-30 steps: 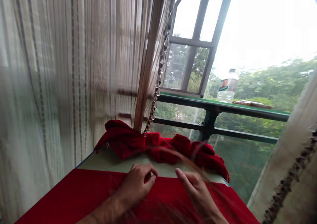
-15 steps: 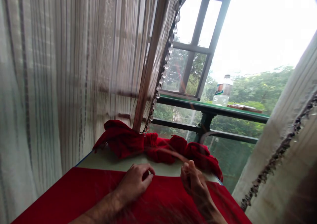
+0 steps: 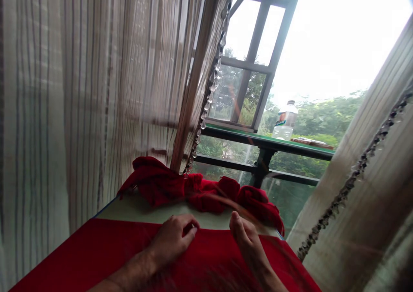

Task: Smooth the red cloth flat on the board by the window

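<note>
A flat red cloth (image 3: 106, 244) lies before me on a pale board or table (image 3: 125, 208), its far edge running straight across. My left hand (image 3: 176, 236) rests on that edge with fingers curled, thumb tip close to the forefinger; anything pinched there is too small to make out. To the right, my right hand (image 3: 247, 236) is closed at the same edge, thumb pointing up, its fingertips turned away from view. Beyond both hands, a bunched red cloth (image 3: 161, 182) lies in folds along the board's far end.
Sheer striped curtains (image 3: 90, 102) hang at the left, edged with beads (image 3: 211, 87). Another beaded curtain (image 3: 342, 189) hangs at the right. Past the board, a clear bottle (image 3: 285, 121) and a flat brown item (image 3: 311, 143) stand on a green ledge (image 3: 232, 133) by an open window (image 3: 251, 64).
My right hand has turned and shifted slightly left, its thumb now upright. My left hand stays almost in place. The view has swung a little to the right.
</note>
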`<state>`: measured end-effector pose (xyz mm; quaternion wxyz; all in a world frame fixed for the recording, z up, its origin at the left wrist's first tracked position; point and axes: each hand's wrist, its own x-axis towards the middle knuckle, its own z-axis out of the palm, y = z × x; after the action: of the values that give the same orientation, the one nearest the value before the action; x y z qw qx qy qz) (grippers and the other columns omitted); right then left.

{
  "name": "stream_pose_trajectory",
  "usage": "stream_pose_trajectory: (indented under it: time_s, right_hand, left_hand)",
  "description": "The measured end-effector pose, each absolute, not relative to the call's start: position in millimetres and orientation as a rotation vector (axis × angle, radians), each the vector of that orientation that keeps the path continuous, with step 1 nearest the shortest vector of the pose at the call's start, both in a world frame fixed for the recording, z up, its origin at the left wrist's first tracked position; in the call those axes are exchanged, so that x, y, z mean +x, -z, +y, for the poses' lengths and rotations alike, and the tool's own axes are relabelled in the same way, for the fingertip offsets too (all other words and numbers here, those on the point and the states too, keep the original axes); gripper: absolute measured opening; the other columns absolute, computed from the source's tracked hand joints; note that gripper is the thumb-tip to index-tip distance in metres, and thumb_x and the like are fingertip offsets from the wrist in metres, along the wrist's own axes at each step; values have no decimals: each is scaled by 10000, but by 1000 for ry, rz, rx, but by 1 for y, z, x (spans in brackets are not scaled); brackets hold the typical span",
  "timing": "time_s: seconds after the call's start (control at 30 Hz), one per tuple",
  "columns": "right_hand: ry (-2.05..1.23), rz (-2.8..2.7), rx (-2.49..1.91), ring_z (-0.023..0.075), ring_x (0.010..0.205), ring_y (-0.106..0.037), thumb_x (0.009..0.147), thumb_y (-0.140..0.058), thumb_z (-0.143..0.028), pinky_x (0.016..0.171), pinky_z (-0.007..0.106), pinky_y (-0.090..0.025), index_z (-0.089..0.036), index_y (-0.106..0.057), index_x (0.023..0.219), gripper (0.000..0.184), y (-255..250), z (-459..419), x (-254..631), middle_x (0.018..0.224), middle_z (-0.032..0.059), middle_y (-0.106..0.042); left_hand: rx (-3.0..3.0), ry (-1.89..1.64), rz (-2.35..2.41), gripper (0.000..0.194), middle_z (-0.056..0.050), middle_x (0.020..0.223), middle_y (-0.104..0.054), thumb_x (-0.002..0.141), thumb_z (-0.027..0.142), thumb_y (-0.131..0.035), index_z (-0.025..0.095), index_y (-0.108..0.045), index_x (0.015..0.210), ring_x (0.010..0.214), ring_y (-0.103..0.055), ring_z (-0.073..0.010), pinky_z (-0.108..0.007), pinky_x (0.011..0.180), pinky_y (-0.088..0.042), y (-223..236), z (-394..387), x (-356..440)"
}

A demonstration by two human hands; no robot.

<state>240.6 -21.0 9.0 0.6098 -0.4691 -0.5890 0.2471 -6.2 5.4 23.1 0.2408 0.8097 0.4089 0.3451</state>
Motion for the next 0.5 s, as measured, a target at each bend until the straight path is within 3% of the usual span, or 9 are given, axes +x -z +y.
stream_pose_trajectory:
  time_s: [0.1,0.17,0.2,0.3,0.5]
  right_hand:
    - [-451,-1371,-1113,212,678,-539,958,-705,-648,612,347,-451,-258,-735,944,391,-11,-21,245,809,4,-624]
    - [-311,-1376,-1140,251,835,-639,939,-724,-453,688,371,-538,-276,-752,1218,332,-12,-21,247,1103,69,-694]
    - [-244,-1381,-1148,268,910,-668,925,-703,-374,719,386,-569,-282,-751,1260,351,-12,-21,248,1216,96,-683]
    - [-159,-1400,-1144,301,1042,-706,891,-649,-261,765,412,-620,-282,-786,1206,345,-12,-20,251,1337,128,-647]
    - [-213,-1428,-1153,293,1021,-740,916,-673,-289,843,454,-642,-291,-822,1072,216,-10,-21,248,1379,121,-636]
  left_hand:
    - [2207,-933,1129,270,-55,986,-838,943,368,-577,245,-812,992,885,-738,-273,-359,829,-524,-21,7,-7]
    - [2209,-926,1129,276,-59,985,-833,941,371,-576,239,-810,1002,892,-735,-278,-361,829,-521,-20,7,-7]
    - [2211,-923,1128,279,-61,980,-830,941,375,-575,237,-809,1007,892,-734,-279,-361,828,-519,-19,7,-7]
    - [2217,-913,1123,280,-61,978,-828,947,376,-574,237,-810,1006,890,-729,-277,-358,831,-513,-18,7,-6]
    - [2225,-901,1127,272,-59,985,-832,953,359,-579,237,-816,1010,899,-729,-277,-352,836,-505,-18,9,-7]
